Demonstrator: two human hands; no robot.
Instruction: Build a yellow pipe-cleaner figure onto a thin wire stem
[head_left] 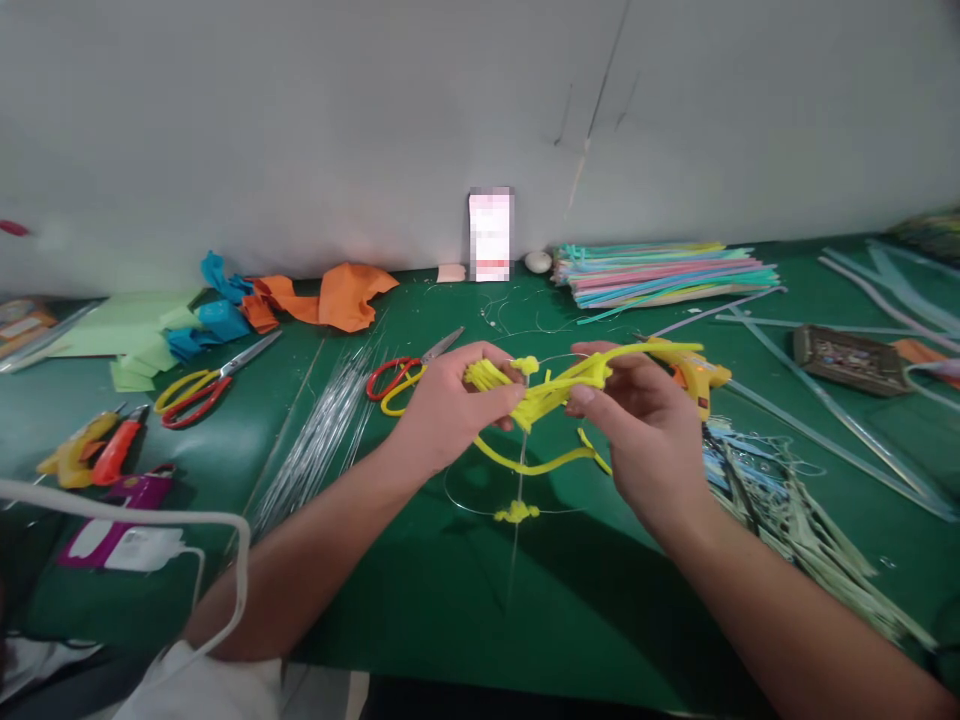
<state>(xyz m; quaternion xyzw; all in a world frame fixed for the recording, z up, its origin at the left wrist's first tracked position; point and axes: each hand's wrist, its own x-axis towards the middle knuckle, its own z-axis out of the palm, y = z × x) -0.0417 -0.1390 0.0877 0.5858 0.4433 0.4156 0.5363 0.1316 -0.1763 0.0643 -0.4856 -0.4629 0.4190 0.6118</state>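
Note:
Both hands hold a bundle of yellow pipe cleaners (541, 402) above the table. My left hand (466, 400) is closed around the left end, with the thumb pressed on top. The fingers of my right hand (645, 430) pinch the right end, where a loose strand points right. Another yellow strand curves down below the hands. A thin wire frame (520, 470) hangs there too, a clear ring crossed by a straight wire. Small yellow knots (517, 512) sit on it at top and bottom. Red-and-yellow-handled scissors (420, 365) lie just beyond my left hand.
On the green table (420, 600), straight wires (319, 430), more scissors (217, 380) and a purple glue gun (127, 520) lie left. A white cable (150, 515) crosses my left forearm's side. A yellow glue gun (697, 380) and pastel pipe cleaners (667, 275) lie right. A phone (491, 235) leans on the wall.

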